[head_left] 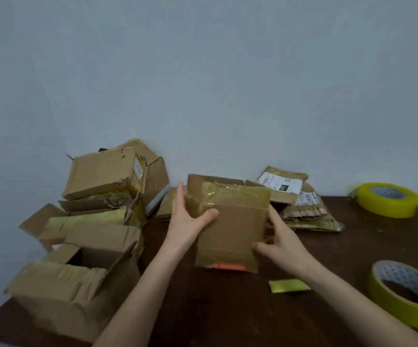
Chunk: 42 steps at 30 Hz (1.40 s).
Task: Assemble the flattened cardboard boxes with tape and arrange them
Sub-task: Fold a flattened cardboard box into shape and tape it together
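Above the middle of the dark table (228, 309) I hold a small brown cardboard box (233, 226) with old tape and an orange strip at its lower edge. My left hand (187, 216) grips its upper left corner, thumb on the front face. My right hand (278, 236) grips its right side lower down, thumb on the front. A pile of flattened boxes (300, 204) lies behind it to the right. Two yellow tape rolls sit at the right, one far (388, 200) and one near (403, 296).
A heap of assembled, worn boxes (90, 209) fills the table's left side, the nearest one (72, 291) open on top. A loose strip of yellow tape (289, 286) lies on the table near my right forearm. A plain grey wall stands behind.
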{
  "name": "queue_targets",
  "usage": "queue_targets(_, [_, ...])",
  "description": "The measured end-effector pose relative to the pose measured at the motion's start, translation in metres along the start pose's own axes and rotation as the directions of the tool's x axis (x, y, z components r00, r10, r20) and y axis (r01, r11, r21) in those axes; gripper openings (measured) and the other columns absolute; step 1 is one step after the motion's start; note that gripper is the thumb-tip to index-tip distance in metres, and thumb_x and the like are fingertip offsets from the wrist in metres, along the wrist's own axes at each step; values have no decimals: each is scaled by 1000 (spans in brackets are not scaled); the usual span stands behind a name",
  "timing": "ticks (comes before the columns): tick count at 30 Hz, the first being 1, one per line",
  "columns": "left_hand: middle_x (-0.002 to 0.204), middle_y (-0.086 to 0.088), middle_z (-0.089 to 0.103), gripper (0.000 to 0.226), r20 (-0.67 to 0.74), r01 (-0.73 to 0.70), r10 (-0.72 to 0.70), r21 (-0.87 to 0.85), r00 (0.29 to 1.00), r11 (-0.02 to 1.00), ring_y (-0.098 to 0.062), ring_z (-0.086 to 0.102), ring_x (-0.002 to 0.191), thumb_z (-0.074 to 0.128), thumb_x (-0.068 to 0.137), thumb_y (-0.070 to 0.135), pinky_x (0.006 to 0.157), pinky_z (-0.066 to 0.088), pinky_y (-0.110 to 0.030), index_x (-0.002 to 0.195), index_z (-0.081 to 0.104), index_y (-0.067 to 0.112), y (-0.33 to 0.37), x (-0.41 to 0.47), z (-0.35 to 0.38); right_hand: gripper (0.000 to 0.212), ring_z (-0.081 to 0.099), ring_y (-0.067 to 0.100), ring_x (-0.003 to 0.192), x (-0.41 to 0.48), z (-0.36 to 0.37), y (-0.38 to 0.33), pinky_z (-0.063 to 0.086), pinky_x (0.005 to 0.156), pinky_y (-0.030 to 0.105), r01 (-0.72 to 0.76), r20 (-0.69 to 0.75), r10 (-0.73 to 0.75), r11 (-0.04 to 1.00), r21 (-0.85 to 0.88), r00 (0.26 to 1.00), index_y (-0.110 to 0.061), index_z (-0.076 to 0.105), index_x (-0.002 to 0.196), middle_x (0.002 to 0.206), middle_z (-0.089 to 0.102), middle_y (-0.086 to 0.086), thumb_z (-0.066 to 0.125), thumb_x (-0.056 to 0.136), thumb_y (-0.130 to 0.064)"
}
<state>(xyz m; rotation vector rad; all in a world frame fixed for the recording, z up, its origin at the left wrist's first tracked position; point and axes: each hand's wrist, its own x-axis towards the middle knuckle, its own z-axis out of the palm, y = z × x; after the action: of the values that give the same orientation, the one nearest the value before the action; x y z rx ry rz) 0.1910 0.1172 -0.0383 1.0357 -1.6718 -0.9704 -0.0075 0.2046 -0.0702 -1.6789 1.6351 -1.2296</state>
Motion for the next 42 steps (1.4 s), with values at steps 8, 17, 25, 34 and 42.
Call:
queue_targets(8, [140, 5, 49, 89, 144, -82, 100, -124, 985, 989, -3, 56, 115, 83, 67, 38, 83, 51, -16, 142, 34, 43, -21, -58, -4, 107, 48, 10, 120, -56, 23, 2, 51, 90, 35, 95, -76, -120, 957, -272, 990, -61, -18, 136, 144, 27, -15, 71, 82, -39])
queue_targets(17, [132, 8, 53, 48, 151, -54, 68, -96, 986, 994, -10, 55, 117, 71, 79, 48, 96, 50, -34, 123, 54, 38, -20, -55, -15, 71, 45, 16, 126, -36, 16, 2, 49, 95, 44, 127, -25, -135, 969, -213, 990, -43, 33, 143, 153, 16, -18, 52, 78, -66])
queue_targets(25, [111, -2, 66, 20, 32, 58, -55, -86, 998, 995, -8, 63, 95, 60, 91, 33, 74, 51, -19, 107, 61, 22, -10, -42, -7, 58, 44, 7, 128, -31, 13, -8, 46, 96, 25, 103, -14, -102, 989, 107, 995, -43, 35, 140, 141, 42, -15, 63, 92, -27])
queue_targets(34, [99, 7, 70, 46, 115, 265, -251, -127, 961, 956, -14, 63, 93, 47, 90, 60, 77, 50, -31, 117, 64, 27, 21, -9, -14, 43, 71, 24, 77, -8, -20, -43, 58, 70, 41, -479, 263, 442, 501, 721, 858, -18, 60, 117, 91, 70, 7, 67, 84, -43])
queue_targets(42, [122, 10, 63, 61, 119, 158, -142, -134, 983, 978, -10, 56, 114, 50, 82, 67, 105, 39, -36, 126, 58, 25, 20, -13, -11, 47, 71, 28, 71, -9, -19, -49, 60, 71, 46, -518, 291, 464, 495, 698, 837, -17, 56, 119, 88, 69, 12, 69, 82, -43])
